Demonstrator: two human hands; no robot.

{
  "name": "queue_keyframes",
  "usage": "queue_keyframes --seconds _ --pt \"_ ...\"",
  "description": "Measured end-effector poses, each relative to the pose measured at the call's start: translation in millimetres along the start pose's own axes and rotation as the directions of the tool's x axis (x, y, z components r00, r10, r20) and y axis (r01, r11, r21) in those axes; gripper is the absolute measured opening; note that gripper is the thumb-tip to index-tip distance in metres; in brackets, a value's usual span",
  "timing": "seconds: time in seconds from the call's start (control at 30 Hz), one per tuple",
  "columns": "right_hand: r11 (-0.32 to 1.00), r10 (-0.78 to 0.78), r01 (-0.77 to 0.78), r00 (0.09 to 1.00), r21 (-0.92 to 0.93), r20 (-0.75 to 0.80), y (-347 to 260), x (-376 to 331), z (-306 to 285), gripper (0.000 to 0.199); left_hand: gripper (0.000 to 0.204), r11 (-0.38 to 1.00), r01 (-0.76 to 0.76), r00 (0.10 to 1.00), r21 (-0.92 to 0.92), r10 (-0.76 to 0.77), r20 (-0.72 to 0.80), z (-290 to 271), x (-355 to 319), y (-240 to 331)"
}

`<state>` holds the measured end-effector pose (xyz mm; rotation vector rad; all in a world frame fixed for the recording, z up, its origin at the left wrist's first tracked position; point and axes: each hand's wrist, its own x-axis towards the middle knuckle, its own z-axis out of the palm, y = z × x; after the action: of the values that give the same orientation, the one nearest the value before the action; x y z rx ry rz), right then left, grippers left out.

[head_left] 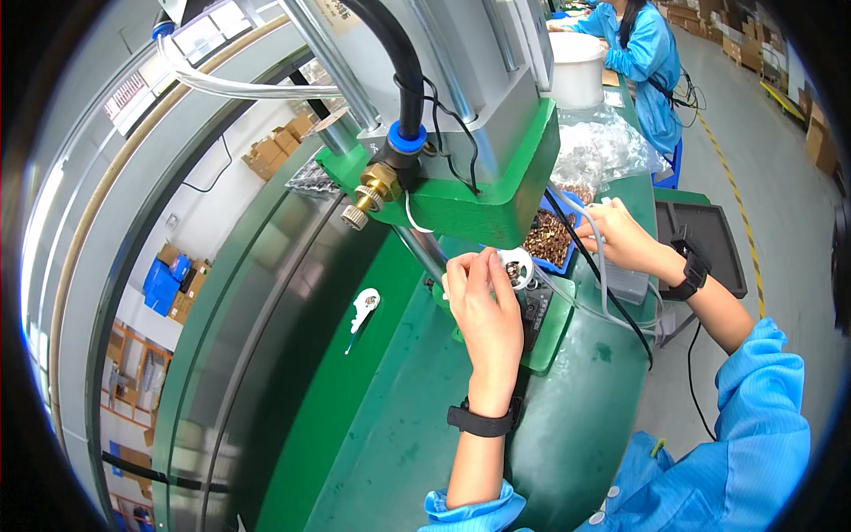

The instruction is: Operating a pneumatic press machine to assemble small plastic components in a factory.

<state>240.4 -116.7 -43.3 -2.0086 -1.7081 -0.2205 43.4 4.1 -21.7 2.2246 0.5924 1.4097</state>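
Observation:
My left hand (pixel 486 306) is closed on a white round plastic part (pixel 516 268) with metal pieces in its middle. It holds the part beneath the green press head (pixel 434 199), over a dark fixture (pixel 534 306) on a green base. My right hand (pixel 620 235) is at the right edge of a blue bin (pixel 570 206) of small brass-coloured parts (pixel 548 238). Its fingers are bent together in a pinch, and whatever they hold is too small to make out. Both wrists wear black bands.
A similar white part (pixel 365 303) lies on the green conveyor belt (pixel 324 355) to the left. Grey tubes and a black cable (pixel 612 306) cross beside my right hand. Beyond the bin are clear plastic bags (pixel 603 146), a white bucket (pixel 574 71) and a seated co-worker (pixel 651 62).

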Motion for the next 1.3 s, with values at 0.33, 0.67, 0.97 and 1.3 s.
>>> queue_keyframes --seconds 0.33,0.67,0.97,1.3 --pt "1.000 0.008 -0.008 1.000 0.028 -0.008 1 -3 -3 0.014 0.010 0.996 0.066 0.995 -0.053 -0.061 0.076 -4 0 2" --pt "0.997 0.031 -0.025 0.996 0.078 -0.084 6 -8 4 0.016 0.013 0.983 -0.088 0.994 0.159 0.077 0.073 -4 1 9" --pt "0.986 0.103 -0.093 0.992 0.136 -0.070 -3 -20 -12 0.015 0.012 0.937 0.022 1.000 0.349 -0.020 -0.008 -6 -8 24" --pt "0.986 0.048 -0.020 0.985 0.166 -0.165 5 -23 -14 0.016 0.015 0.700 -0.021 0.990 0.714 -0.083 0.110 -8 -5 35"
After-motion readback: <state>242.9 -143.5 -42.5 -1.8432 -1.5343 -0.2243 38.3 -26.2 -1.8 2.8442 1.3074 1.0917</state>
